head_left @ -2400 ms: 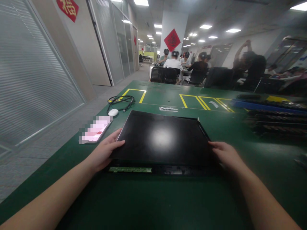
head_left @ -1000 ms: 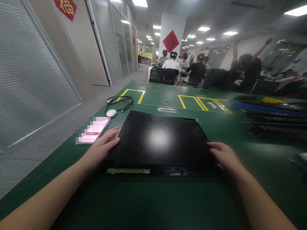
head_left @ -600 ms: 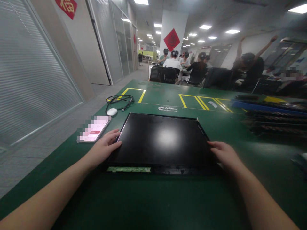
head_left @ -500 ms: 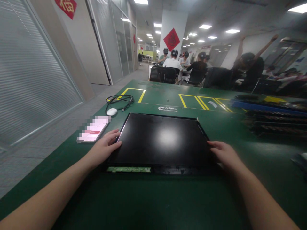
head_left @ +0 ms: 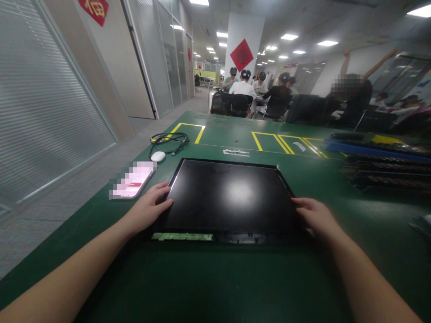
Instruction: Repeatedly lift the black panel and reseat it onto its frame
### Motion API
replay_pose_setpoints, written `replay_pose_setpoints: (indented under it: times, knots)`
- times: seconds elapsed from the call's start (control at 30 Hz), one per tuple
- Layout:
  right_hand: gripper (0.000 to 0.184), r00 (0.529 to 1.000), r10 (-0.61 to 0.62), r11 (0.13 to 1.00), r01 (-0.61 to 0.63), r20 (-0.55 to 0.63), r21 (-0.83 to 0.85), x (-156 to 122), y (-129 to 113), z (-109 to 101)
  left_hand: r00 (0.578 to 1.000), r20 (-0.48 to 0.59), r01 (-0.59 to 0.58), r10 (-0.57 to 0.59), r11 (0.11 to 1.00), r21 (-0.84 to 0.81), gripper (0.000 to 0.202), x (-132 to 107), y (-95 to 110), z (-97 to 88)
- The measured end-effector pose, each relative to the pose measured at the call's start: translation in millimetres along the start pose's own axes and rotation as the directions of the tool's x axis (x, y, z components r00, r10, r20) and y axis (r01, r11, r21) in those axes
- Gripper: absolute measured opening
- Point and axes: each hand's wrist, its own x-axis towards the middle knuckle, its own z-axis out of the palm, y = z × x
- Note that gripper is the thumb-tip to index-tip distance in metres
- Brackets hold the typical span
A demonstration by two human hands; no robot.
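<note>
A black LCD panel (head_left: 215, 197) lies flat before me on the green table, a bright reflection on its screen. Along its near edge runs a green circuit board strip (head_left: 182, 237). My left hand (head_left: 150, 204) grips the panel's left edge, thumb on top and fingers along the side. On the opposite edge, my right hand (head_left: 314, 213) holds the panel between thumb and fingers; its lower fingers are partly hidden in shadow.
Left of the panel lie a phone (head_left: 134, 181), a white mouse (head_left: 158, 156) and a coiled black cable (head_left: 170, 140). Behind the panel are white strips (head_left: 235, 153) and yellow tape outlines (head_left: 269, 134). Blurred dark parts (head_left: 387, 166) are stacked at right. People sit farther back.
Both hands stay on the panel's edges and the panel keeps its place. The whole view has shifted very slightly.
</note>
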Motion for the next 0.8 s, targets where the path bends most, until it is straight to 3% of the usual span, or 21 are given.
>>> replay_pose_setpoints:
  times: [0.33,0.8]
  knots:
    - [0.046,1.0,-0.028,1.0,0.028,0.008,-0.014,1.4,6.5,-0.5,1.0,-0.013,-0.014,0.015,0.998,0.065,0.057,-0.9,-0.7,2.1]
    - [0.048,0.999,0.021,1.0,-0.022,0.037,0.014,0.2,2.5,-0.6,1.0,0.011,0.012,-0.012,1.0,-0.028,0.061,-0.6,-0.1,2.2]
